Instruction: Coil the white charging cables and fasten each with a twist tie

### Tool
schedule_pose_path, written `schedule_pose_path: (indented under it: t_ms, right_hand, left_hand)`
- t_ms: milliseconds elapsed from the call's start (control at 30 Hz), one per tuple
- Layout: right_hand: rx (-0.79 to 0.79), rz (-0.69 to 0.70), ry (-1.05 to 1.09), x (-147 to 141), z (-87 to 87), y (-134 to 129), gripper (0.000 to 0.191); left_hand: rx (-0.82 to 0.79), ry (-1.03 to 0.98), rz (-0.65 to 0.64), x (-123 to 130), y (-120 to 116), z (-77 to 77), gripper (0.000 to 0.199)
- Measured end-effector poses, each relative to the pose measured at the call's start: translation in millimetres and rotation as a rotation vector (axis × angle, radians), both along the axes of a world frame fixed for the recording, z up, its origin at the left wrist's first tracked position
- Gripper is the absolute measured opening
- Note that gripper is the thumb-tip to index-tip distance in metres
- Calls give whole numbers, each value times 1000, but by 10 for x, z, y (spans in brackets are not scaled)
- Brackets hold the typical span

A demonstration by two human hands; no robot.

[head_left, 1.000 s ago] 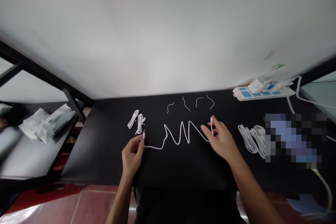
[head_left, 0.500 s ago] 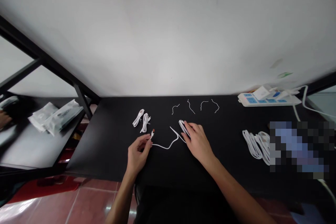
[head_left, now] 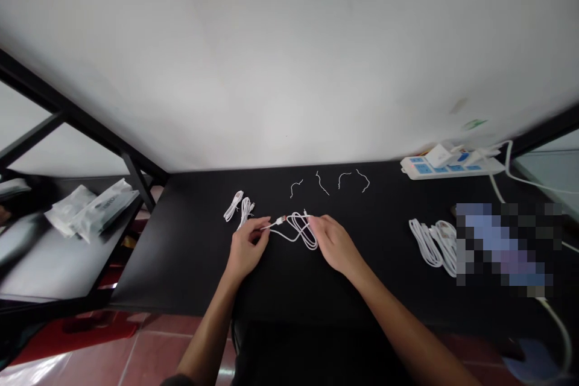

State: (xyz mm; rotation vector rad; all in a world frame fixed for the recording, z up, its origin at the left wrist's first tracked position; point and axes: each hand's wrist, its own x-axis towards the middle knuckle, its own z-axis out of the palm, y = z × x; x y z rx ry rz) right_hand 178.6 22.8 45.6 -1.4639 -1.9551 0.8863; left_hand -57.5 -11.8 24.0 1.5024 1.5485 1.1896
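Observation:
A white USB cable (head_left: 302,230) runs between my two hands, partly in loose loops. My left hand (head_left: 248,245) pinches it just behind its plug, whose tip shows orange and points right. My right hand (head_left: 333,242) grips the right side of the loops; the fingertips are partly hidden. Two white cable bundles (head_left: 233,205), each folded and tied, lie beyond my left hand, the nearer one partly covered by it. Farther back, several white twist ties (head_left: 322,183) lie loose on the black table (head_left: 181,265).
At the back right stands a white power strip (head_left: 425,170) with chargers plugged in. More coiled white cables (head_left: 425,242) lie on the right beside a blurred-out patch. Plastic packets (head_left: 102,211) lie on the neighbouring table at left, past a black metal frame (head_left: 138,178).
My right hand's cable has gone from a tight bundle to wider, looser loops. The plug in my left hand has swung toward the right, nearer the loops. The view has shifted slightly.

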Motion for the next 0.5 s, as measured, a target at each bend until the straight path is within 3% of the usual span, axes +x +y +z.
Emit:
schedule_pose_path:
  t_ms: [167, 333, 500]
  right_hand:
    - [66, -21, 103, 2, -78, 27, 28]
    - [110, -42, 143, 53, -189, 48, 49]
    - [250, 87, 83, 115, -180, 97, 15]
  left_hand:
    - [152, 223, -162, 68, 143, 150, 24]
    - [234, 310, -299, 49, 208, 212, 24]
    - [286, 330, -303, 49, 231, 288, 25]
